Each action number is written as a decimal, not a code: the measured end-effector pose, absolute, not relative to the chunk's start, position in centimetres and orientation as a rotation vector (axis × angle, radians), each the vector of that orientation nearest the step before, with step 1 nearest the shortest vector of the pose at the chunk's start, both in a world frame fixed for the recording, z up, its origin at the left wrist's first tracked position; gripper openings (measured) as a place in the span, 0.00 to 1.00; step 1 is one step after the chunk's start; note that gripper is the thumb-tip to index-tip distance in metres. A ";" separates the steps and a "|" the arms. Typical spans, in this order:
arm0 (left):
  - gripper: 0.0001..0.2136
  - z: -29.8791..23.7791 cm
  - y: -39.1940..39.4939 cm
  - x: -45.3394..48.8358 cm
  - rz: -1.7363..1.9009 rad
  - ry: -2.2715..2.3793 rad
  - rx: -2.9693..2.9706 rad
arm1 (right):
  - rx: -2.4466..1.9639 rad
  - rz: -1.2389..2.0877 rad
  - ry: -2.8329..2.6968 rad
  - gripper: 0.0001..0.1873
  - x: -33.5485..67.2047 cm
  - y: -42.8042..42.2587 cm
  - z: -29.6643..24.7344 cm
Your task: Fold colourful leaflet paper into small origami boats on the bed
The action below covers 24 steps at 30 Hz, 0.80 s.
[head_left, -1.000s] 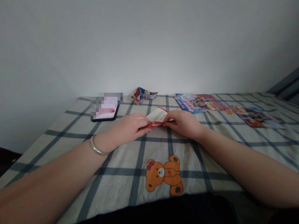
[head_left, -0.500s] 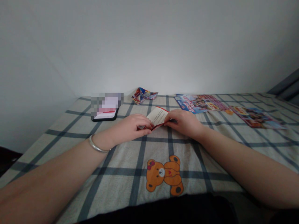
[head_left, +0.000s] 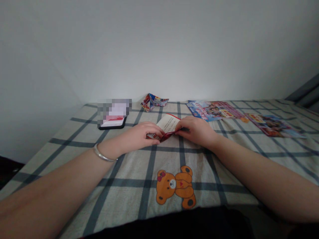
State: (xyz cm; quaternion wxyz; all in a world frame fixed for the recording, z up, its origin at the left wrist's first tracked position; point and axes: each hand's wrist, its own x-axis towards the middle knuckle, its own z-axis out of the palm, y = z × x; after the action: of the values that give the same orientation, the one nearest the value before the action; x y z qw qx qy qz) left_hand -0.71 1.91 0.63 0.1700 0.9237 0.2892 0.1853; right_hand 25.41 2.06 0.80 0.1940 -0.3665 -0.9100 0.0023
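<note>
A sheet of printed paper [head_left: 167,123], pale with lines of text on top and red at its edges, is between my two hands low over the checked cloth. My left hand [head_left: 148,133] grips its left part, fingers on top and thumb beneath, below a silver bangle [head_left: 103,156] on the wrist. On the other side, my right hand [head_left: 195,130] pinches the paper's right edge. The near edge is bent, and a dark red side of it shows between the hands. My fingers cover both ends of the sheet.
A folded colourful paper shape [head_left: 153,101] stands near the wall. To its left is a phone [head_left: 113,124], partly pixelated. Two printed flyers [head_left: 214,110] [head_left: 272,125] lie at the right. A bear picture [head_left: 174,186] is on the cloth [head_left: 129,186] in front of me.
The near edge of the paper has turned so that more of its red side shows. My left fingers have shifted slightly; my right hand is almost still.
</note>
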 end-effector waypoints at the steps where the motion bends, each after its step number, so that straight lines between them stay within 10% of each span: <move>1: 0.05 0.6 1.9 -0.7 0.521 0.824 2.623 | -1.027 0.008 -2.556 0.05 25.4 2.1 0.8; 24: 0.11 0.8 0.2 0.4 0.439 0.994 2.999 | -0.712 -0.003 -2.616 0.09 25.0 1.6 1.2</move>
State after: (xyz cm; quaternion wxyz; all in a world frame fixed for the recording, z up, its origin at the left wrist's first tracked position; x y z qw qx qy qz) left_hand 0.41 0.21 0.78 -0.0243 0.9399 0.3116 0.1377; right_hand 25.01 1.61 1.16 0.2134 -0.2566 -0.9427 -0.0012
